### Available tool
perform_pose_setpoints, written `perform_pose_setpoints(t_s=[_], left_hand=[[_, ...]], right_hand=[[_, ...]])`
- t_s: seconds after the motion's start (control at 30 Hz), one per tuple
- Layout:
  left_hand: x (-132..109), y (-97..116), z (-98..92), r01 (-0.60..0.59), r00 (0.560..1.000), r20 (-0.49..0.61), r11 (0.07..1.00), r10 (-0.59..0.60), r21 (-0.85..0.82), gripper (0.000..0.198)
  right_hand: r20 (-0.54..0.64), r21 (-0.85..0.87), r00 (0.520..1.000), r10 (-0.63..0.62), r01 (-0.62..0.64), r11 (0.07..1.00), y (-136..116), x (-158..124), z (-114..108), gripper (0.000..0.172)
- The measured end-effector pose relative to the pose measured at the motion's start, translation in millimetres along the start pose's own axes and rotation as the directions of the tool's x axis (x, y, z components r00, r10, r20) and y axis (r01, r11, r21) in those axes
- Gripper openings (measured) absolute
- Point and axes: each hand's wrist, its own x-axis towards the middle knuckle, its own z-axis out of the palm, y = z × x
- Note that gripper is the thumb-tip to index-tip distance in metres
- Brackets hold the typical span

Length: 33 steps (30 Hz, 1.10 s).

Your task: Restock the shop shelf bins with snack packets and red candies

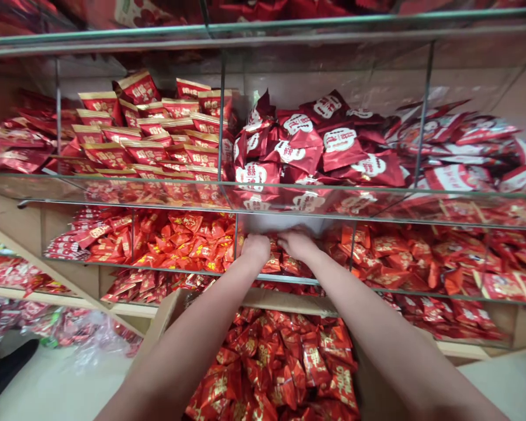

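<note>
Both my hands reach into a middle compartment of the lower glass shelf, over red candy packets [289, 264]. My left hand [257, 248] is closed with its fingers curled down, beside the compartment's left divider. Whatever it may hold is hidden. Just to its right, my right hand [297, 244] bends in over the same packets, its fingers smeared by motion. Below my forearms stands an open cardboard box [284, 300]. Shiny red packets with gold lettering [284, 362] fill it.
Above my hands runs a glass shelf edge [289, 204]. Upper compartments hold gold-edged red packets [149, 152] and dark red packets with white labels [298, 140]. Orange-red packets [193, 237] lie left of my hands, more red packets [394, 251] right. A dark shoe [11, 368] shows at lower left.
</note>
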Motion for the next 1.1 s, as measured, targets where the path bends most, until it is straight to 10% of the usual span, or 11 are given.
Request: perform_pose_setpoints(t_s=[0.43, 0.67, 0.87, 1.1], left_hand=[[-3, -1, 4.5, -0.031, 0.99, 0.137, 0.998, 0.023, 0.055, 0.026], [-27, 2, -15.6, -0.137, 0.99, 0.026, 0.99, 0.138, -0.043, 0.044], [-62, -3, -17.3, -0.329, 0.933, 0.067, 0.914, 0.353, -0.236, 0.027], [-70, -11, 0.4, -0.245, 0.969, -0.101, 0.862, 0.224, -0.443, 0.024]], right_hand=[[0.004, 0.004, 1.0, 0.025, -0.025, 1.0, -3, -1, 4, 0.028], [-0.049, 0.034, 0.979, 0.198, -0.196, 0.98, 3, -6, -13, 0.028], [0.189, 0.047, 0.965, 0.179, -0.191, 0.98, -7, -40, -18, 0.036], [0.127, 0.07, 0.984, 0.122, -0.132, 0.989, -10, -54, -6, 0.025]])
